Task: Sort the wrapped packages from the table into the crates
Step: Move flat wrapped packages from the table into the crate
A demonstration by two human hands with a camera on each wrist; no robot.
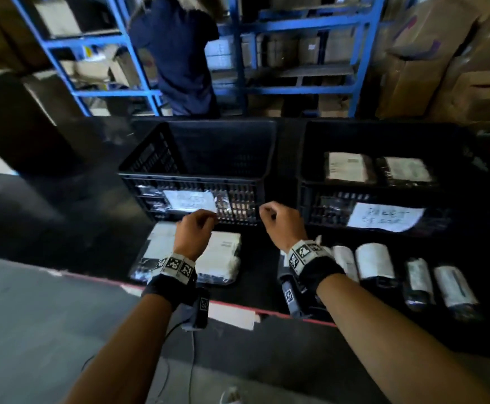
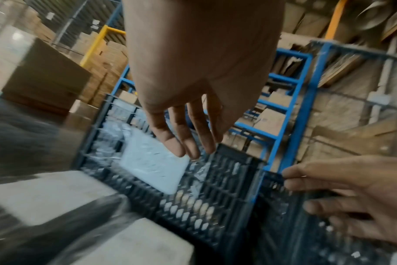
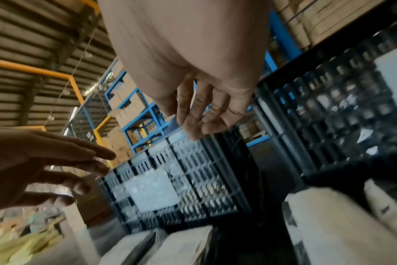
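Two black crates stand side by side on the black table. The left crate shows no packages inside from the head view; the right crate holds two flat wrapped packages. Two large flat packages lie in front of the left crate, under my left hand. Several small rolled packages lie in front of the right crate. My right hand hovers between the crates' front walls. Both hands hold nothing, with the left hand's fingers and the right hand's fingers hanging relaxed.
Each crate front carries a paper label. Another person stands behind the table at blue shelving. Cardboard boxes are stacked at the back right. The table's near edge is red, with grey floor below.
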